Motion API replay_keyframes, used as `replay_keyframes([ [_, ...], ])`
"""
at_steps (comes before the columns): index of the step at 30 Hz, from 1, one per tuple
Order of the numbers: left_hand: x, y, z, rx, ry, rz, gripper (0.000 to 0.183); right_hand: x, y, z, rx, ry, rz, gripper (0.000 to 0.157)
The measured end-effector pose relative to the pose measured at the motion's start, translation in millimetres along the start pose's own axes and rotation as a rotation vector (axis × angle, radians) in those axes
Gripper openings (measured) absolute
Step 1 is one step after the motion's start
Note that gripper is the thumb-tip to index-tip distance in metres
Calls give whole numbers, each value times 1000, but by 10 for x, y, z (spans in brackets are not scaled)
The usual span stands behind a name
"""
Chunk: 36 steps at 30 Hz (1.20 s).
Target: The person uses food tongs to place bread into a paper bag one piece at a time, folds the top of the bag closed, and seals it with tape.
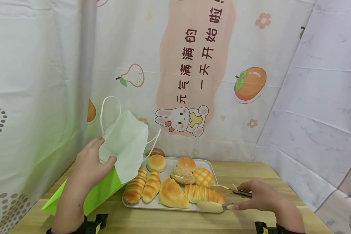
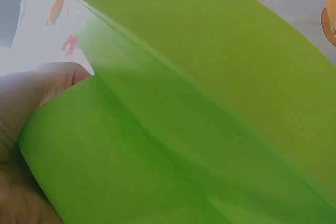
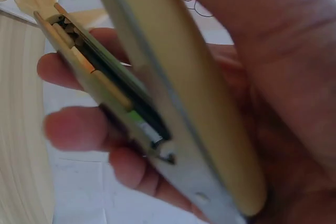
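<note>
My left hand (image 1: 89, 164) grips the rim of a green paper bag (image 1: 103, 191) with a pale inside and white cord handles. The bag leans, its mouth tilted toward the upper right; in the left wrist view its green wall (image 2: 121, 150) covers much of the hand. A pair of cream-tipped tongs (image 1: 210, 207) is held in my right hand (image 1: 261, 196). The tong tips lie on either side of a ridged, horn-shaped bread roll (image 1: 203, 194) at the tray's front right; whether they touch it I cannot tell. The tongs' metal handle (image 3: 173, 93) crosses my palm in the right wrist view.
A pale tray (image 1: 147, 205) bears several breads, among them a round bun (image 1: 156, 163), a seeded roll (image 1: 182, 175), a crosshatched bun (image 1: 203, 177) and a folded pastry (image 1: 172, 194). It stands on a wooden table (image 1: 240, 170). Printed curtains (image 1: 245, 130) enclose the back and sides.
</note>
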State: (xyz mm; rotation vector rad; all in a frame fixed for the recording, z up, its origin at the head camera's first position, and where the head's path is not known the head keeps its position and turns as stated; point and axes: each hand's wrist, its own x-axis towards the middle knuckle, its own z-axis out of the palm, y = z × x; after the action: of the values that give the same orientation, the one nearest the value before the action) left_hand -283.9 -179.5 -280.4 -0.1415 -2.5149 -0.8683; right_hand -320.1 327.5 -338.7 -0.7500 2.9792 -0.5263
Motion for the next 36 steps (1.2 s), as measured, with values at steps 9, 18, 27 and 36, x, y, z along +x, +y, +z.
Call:
replay_keyframes([
  [9,8,18,1,10,7,16,66,-13,-35,-25,64,-15,-63,35],
  [18,17,38,19,17,13,34,64,-94,-67,-113,26,78,-71,40],
  [27,27,31,27,38,-2,36,63,-14,-99,-91,-24,266,107,61],
  [36,13,2,35,39,-30,15,64,340,-63,237,-47,221,200,71],
])
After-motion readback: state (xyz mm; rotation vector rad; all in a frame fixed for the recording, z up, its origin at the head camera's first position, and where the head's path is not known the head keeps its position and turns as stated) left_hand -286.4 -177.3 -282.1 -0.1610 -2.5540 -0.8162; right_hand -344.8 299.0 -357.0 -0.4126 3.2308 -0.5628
